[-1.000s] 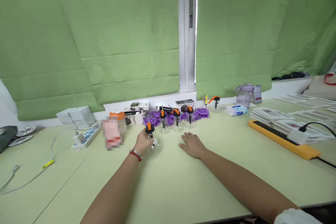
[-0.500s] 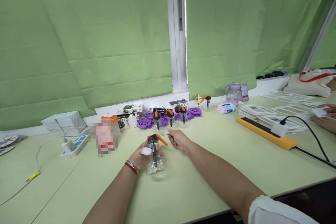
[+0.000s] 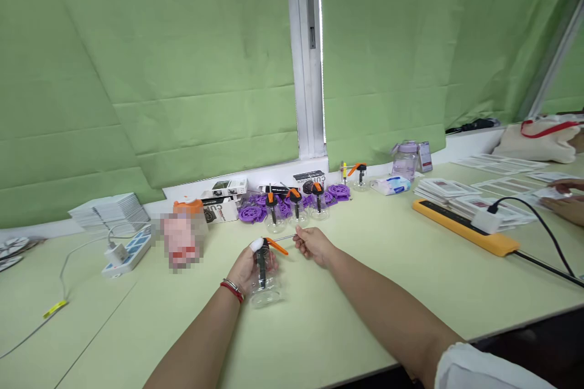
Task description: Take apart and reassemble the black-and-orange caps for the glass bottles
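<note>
Obs: small clear plastic bottle with black-orange spout cap [image 3: 264,276] upright in left hand [image 3: 246,266], fingers closed round it. Thin pale tube [image 3: 285,237] (maybe metal) between the hands, far end pinched by right hand [image 3: 313,244]. Best: steady bottle, keep tube in line with spout

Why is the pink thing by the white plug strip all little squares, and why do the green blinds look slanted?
Head view: the pink thing is masked with blocky squares; the plug strip is sharp. Head view: the wide lens tilts the blinds inward. Head view: the clear bottle in the left hand and the thin tube in the right hand barely show against the table.
</note>
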`<state>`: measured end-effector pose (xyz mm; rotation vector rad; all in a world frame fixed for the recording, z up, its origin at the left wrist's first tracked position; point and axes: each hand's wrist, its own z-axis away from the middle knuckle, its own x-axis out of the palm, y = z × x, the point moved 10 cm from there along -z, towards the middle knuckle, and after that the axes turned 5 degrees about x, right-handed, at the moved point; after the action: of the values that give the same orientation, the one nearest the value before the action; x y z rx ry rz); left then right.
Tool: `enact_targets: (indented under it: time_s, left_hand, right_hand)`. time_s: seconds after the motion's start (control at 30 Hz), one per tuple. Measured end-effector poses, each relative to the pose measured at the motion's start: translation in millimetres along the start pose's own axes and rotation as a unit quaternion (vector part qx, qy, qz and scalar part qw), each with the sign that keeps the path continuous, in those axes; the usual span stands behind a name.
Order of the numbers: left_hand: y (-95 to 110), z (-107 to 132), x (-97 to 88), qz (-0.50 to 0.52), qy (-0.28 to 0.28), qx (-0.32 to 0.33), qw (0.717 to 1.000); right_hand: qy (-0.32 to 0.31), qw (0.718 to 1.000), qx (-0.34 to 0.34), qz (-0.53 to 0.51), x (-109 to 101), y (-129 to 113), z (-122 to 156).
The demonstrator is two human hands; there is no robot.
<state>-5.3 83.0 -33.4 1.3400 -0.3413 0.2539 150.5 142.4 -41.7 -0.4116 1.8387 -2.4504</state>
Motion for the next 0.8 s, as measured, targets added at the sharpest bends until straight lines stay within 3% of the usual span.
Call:
enact_targets:
  time_s: [0.8]
  left_hand:
    - [-2.0, -1.0, -1.8, 0.008, 0.0, -0.014, 1.0]
  right_hand:
    - [0.004, 1.0, 0.021, 0.011, -4.6, 5.6, -6.3]
